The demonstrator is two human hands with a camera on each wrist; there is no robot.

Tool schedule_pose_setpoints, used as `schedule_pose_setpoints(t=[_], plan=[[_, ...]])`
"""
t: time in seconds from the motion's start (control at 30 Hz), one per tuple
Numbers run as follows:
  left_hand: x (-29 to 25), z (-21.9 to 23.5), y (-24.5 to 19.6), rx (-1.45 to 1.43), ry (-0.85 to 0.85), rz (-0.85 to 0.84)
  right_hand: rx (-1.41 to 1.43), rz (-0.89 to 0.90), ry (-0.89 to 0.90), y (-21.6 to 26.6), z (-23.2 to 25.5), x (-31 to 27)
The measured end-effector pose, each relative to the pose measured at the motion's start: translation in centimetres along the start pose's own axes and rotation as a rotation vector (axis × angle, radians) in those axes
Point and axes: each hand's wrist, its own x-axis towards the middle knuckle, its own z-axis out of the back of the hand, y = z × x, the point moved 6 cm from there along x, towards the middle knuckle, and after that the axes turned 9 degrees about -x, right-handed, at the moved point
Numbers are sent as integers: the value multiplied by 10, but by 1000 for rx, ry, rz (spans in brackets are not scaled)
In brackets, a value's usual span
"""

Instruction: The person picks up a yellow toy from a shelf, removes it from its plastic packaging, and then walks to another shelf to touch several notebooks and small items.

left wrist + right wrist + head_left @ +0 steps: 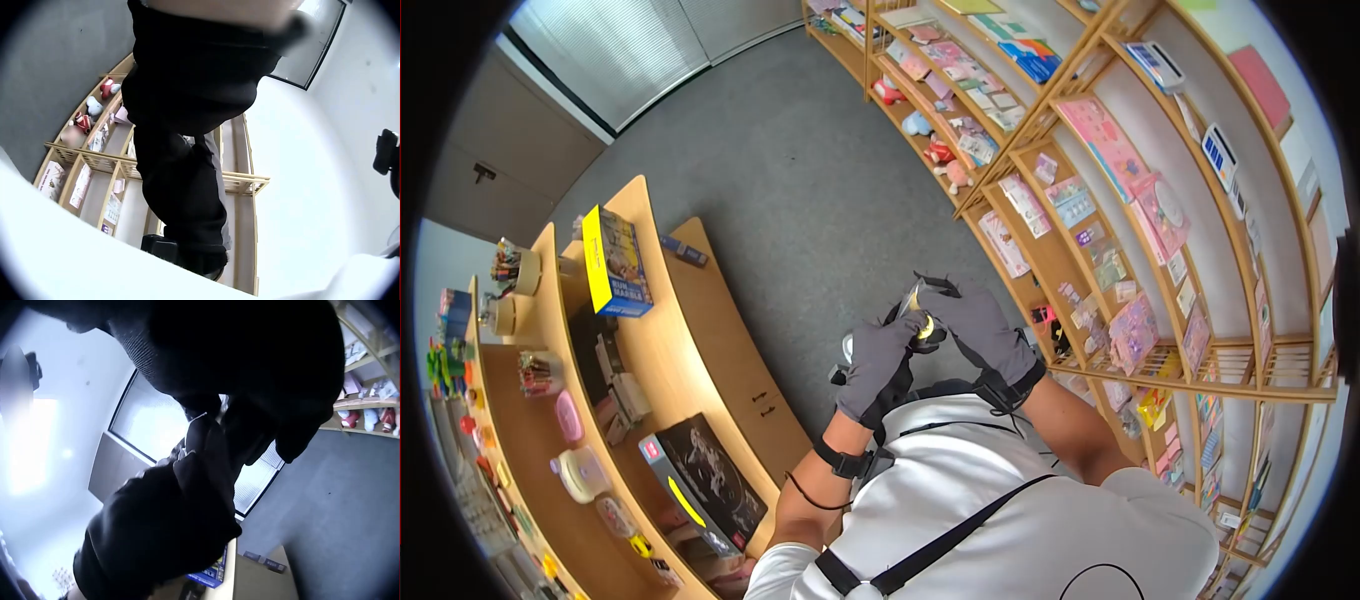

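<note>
Both hands wear grey gloves and meet in front of the white shirt. My left hand [874, 368] has its fingers curled at a small dark thing with a yellow part [926, 328]. From the other side, my right hand [982, 328] pinches at the same thing, its fingers bent over the top. Black straps circle both wrists. In the right wrist view the left hand [156, 519] and right hand [250, 369] come together as dark shapes, with a thin pale edge between their fingertips. Gloves hide most of the held thing, and I cannot tell its kind.
To the left stands a wooden shelf unit [730, 400] with a blue-and-yellow box [618, 262], a black boxed set [705, 480] and pen holders. Wooden racks [1040, 130] with stationery and soft toys line the right. Grey floor [760, 170] runs between them.
</note>
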Motion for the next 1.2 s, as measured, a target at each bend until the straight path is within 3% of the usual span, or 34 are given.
schedule_pose_setpoints(t=[0.1,0.13,0.23,0.33,0.4,0.5,0.67,0.8,0.9,0.93,1.03,1.07,1.13,1.17,1.2], plan=[[24,12,-35,127,-17,13,321,-59,49,-8,-14,41],[37,18,-42,105,9,9,312,-56,51,-9,-19,58],[59,24,-67,82,58,21,1039,-23,-14,-9,-28,97],[62,-6,-116,-283,159,57,972,150,-11,12,-25,115],[81,-9,-125,-311,196,104,931,232,-23,24,-20,124],[106,-25,-140,-386,251,196,1249,387,80,48,-12,136],[163,-48,-166,-392,251,218,1001,399,35,41,14,194],[220,-61,-192,-380,267,229,751,633,4,76,38,247],[256,-76,-220,-432,250,245,322,881,-60,106,57,291],[267,-83,-234,-360,223,202,343,890,-62,115,66,307],[303,-101,-256,-208,173,136,22,911,-25,136,84,341],[317,-103,-267,88,211,-16,31,906,-34,137,90,351],[336,-120,-287,677,291,-323,505,627,40,130,98,376],[348,-127,-288,680,301,-318,732,480,76,127,100,386],[360,-131,-289,611,261,-325,732,479,64,130,106,390]])
